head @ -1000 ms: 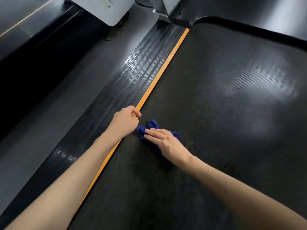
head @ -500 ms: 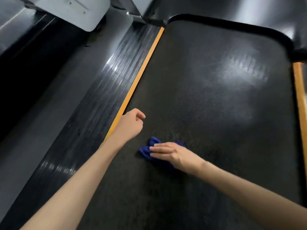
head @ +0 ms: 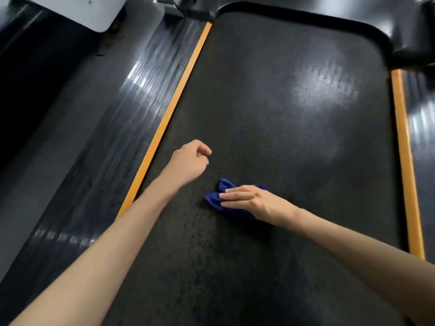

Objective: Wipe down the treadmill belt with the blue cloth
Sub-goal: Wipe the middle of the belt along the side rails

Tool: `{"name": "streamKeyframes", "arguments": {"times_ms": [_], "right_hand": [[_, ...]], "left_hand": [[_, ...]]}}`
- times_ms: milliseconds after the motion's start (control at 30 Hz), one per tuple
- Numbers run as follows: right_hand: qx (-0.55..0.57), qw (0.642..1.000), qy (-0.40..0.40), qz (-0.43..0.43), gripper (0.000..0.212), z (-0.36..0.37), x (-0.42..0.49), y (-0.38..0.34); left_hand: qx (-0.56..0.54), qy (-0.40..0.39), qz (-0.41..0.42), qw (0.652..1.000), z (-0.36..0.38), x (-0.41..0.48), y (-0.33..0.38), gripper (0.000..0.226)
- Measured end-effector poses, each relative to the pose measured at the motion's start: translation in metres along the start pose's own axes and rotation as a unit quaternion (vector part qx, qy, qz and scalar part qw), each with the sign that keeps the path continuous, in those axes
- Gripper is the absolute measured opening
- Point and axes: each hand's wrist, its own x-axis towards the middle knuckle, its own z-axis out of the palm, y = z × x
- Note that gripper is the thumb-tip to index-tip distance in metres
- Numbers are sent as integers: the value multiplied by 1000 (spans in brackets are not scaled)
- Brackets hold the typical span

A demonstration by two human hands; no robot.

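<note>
My right grip (head: 249, 203) presses flat, fingers straight, on the blue cloth (head: 213, 200), which lies on the belt (head: 282, 114). My left grip (head: 188, 163), loosely curled and empty, hangs over the belt's left side.

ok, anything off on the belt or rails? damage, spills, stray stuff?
Nothing stands out. The treadmill belt looks intact, only dull speckling near the blue cloth, which lies bunched under the right hand. The left hand holds nothing. Both orange strips run straight.
</note>
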Motion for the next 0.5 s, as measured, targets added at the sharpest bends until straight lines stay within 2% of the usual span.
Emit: {"name": "streamKeyframes", "arguments": {"times_ms": [33, 67, 100, 133, 200, 267, 300, 333, 367, 433, 467, 500], "right_hand": [[-14, 999, 39, 17, 34, -2, 1, 13], [-6, 991, 108, 80, 33, -8, 7, 27], [-2, 967, 194, 164, 34, -15, 14, 42], [14, 929, 266, 258, 36, -19, 27, 53], [116, 835, 334, 421, 33, -23, 58, 49], [195, 812, 387, 391, 37, -7, 74, 13], [185, 854, 353, 335, 40, 3, 76, -9], [146, 923, 274, 228, 38, 9, 73, -27], [107, 968, 185, 131, 35, 14, 67, -43], [33, 997, 42, 56, 38, 19, 51, -48], [25, 998, 33, 39, 39, 17, 52, -37], [35, 997, 57, 45, 40, 11, 53, -25]], "left_hand": [[4, -2, 1, 1000, -1, 0, 1, 19], [8, -2, 1, 1000, -3, 1, 0, 18], [13, -1, 1, 1000, -5, 1, -1, 18], [18, 0, 1, 1000, -7, 1, -2, 18], [23, -1, 5, 1000, -10, 1, -4, 19], [22, 6, 7, 1000, -13, 2, -4, 19], [23, 16, 6, 1000, -14, 4, -3, 19], [27, 29, 6, 999, -14, 5, -2, 19], [37, 39, 6, 999, -14, 6, -2, 20], [63, 47, 10, 997, -10, 3, -3, 22], [74, 45, 14, 996, -9, 1, -3, 23], [82, 40, 17, 996, -8, -1, -4, 24]]}}
